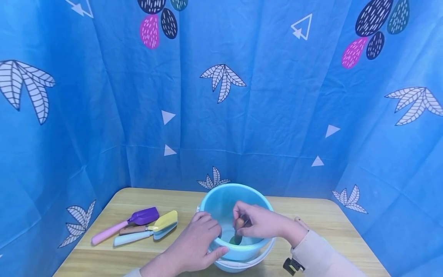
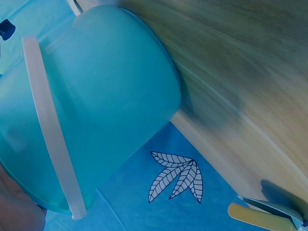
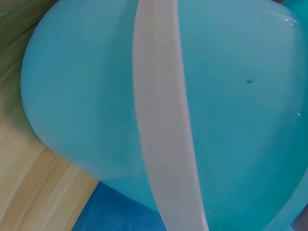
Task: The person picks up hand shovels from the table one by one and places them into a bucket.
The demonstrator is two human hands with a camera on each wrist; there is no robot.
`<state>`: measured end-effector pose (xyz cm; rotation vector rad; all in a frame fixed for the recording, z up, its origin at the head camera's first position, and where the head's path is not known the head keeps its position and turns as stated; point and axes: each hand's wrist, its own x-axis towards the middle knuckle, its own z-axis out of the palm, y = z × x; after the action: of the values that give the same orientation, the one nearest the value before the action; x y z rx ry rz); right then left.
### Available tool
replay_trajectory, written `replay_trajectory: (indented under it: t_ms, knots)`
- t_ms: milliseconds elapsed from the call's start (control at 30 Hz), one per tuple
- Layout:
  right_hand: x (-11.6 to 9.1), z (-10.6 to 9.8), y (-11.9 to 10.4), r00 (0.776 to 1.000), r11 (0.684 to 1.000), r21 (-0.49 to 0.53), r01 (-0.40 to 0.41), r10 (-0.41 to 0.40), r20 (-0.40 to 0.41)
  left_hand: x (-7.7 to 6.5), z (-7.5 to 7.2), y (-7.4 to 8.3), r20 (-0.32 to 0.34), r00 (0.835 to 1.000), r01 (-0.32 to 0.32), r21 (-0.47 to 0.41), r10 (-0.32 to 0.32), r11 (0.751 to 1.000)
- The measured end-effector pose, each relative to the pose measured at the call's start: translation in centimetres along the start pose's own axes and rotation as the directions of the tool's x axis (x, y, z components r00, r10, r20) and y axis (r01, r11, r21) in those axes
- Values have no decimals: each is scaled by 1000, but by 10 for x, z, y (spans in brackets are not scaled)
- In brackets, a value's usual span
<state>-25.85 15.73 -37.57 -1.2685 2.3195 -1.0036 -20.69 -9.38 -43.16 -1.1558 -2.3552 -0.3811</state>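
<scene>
A light blue bucket [image 1: 238, 252] stands tilted toward me on the wooden table, its white handle [image 2: 53, 125] hanging down along the outside. With the fingers over the rim and the thumb outside, my left hand [image 1: 194, 242] grips the bucket's near left edge. My right hand [image 1: 257, 221] reaches into the bucket and holds a small tool by its brown wooden handle [image 1: 239, 223]. Dark green shows at the lower end of this tool; its kind is mostly hidden by the hand and rim. In the right wrist view, the bucket wall and handle [image 3: 166, 115] fill most of the picture.
Left on the table [image 1: 166, 196] lie a purple hand shovel [image 1: 144, 216] with a pink handle, a yellow one [image 1: 166, 220] with a wooden handle, and a light blue one [image 1: 131, 238]. Another wooden handle [image 1: 300, 222] shows behind my right forearm. Blue patterned cloth [image 1: 221, 127] hangs around the table.
</scene>
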Motion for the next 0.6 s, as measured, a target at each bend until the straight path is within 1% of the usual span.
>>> replay_trajectory:
  t_ms: [200,333,500,600]
  knots:
    - [1,-9,-1,999,998,-46,-40,41,9,0,1,-1,-6,1000,-4,2,4,1000]
    - [4,-15,-3,997,994,-85,-63,66,34,-1,1,-1,-5,1000,-2,3,2,1000]
    - [7,-20,-4,994,989,-125,-72,81,67,-1,2,-1,-30,999,-19,2,19,1000]
    - [7,-23,-6,994,980,-185,-77,90,61,0,3,-1,-47,998,-31,-2,31,1000]
